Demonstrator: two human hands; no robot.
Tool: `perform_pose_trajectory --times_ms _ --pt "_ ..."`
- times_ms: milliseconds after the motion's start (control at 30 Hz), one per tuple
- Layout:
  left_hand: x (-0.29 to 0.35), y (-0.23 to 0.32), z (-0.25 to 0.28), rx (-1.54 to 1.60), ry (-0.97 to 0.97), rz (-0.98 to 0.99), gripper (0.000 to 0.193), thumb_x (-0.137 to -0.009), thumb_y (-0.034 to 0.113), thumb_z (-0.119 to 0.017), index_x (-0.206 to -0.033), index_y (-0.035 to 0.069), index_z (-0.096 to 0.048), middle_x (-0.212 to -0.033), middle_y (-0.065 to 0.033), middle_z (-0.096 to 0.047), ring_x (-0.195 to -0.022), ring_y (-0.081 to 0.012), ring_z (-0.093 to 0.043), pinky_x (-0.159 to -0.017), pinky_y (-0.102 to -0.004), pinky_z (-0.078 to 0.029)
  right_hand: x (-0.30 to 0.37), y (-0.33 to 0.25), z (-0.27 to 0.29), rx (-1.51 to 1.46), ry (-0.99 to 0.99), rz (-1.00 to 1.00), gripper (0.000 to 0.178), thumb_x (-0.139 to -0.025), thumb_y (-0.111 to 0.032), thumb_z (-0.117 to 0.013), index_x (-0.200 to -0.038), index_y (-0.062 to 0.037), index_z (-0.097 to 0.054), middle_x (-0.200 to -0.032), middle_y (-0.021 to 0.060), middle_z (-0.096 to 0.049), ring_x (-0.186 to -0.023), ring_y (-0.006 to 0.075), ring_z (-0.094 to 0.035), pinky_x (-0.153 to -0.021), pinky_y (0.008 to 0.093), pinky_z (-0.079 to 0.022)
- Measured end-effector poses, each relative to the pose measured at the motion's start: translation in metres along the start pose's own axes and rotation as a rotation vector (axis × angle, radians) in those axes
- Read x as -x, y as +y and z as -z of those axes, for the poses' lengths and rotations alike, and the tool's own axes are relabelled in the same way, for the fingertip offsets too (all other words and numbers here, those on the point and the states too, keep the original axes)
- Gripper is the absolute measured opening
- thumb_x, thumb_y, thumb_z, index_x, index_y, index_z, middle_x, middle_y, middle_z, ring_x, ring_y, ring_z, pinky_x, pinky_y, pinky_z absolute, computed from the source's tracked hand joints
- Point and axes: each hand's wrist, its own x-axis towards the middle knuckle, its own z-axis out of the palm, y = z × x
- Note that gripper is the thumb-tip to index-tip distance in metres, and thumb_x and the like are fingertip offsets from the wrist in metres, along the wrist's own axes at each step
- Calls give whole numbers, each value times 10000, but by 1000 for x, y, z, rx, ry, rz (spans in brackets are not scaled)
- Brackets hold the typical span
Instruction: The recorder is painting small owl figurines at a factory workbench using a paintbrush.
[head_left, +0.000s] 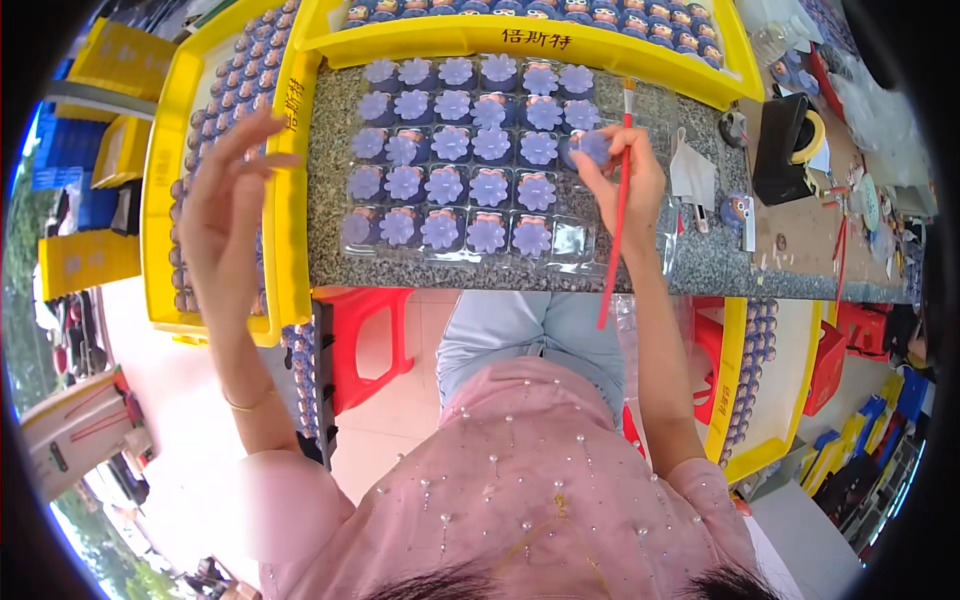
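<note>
R hand (642, 172): here it is, at the tray's (572, 240) right side; thumb + fingertips pinched nearly tog., w/ 1 figure (590, 149) gripped betw. them.
Figure: purple, flower-shaped, approx. level w/ the 3rd row from the far side, right end; sits at the fingertips, left of the palm. Touching tray or just above? Can't tell.
Brush (624, 190): red, same hand, lying across the fingers; long axis runs near–far, bristles far, handle end near, just right of the figure.
Nearer hand: R, no contest; L is well apart.
L hand (225, 205): raised by the left crate (292, 215), fingers loosely spread & part-curled, nothing visible in them.
Tray: clear plastic, purple pieces in rows; 6 in each of the 2 far rows, 5 in each of the 2 near.
Far crate (430, 42): yellow, more figures inside, beyond the tray.
Table (715, 265): grey, speckled; black tape dispenser (778, 165) off right.
</note>
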Motion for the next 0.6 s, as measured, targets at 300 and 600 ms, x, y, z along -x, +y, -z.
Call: perform_pose_trajectory --times_ms 300,600 --pt "84 19 -169 936 -372 614 583 -963 503 -406 -1279 13 -438 -926 -75 -576 -647 -109 -480 -557 -238 -381 47 -76 52 -450 -543 195 275 -777 9 -695 -945 -34 -481 -1054 126 -597 -807 126 -549 -742 273 -469" --pt "90 23 -205 1681 -230 882 462 -988 439 -389 -1158 37 -541 -987 -101 -591 -733 -152 -515 -617 -262 -411 102 -83 90 -386 -169 212 212 -838 -154 -675 -991 -11 -642 -849 95 -640 -674 129 -547 -621 246 -451"
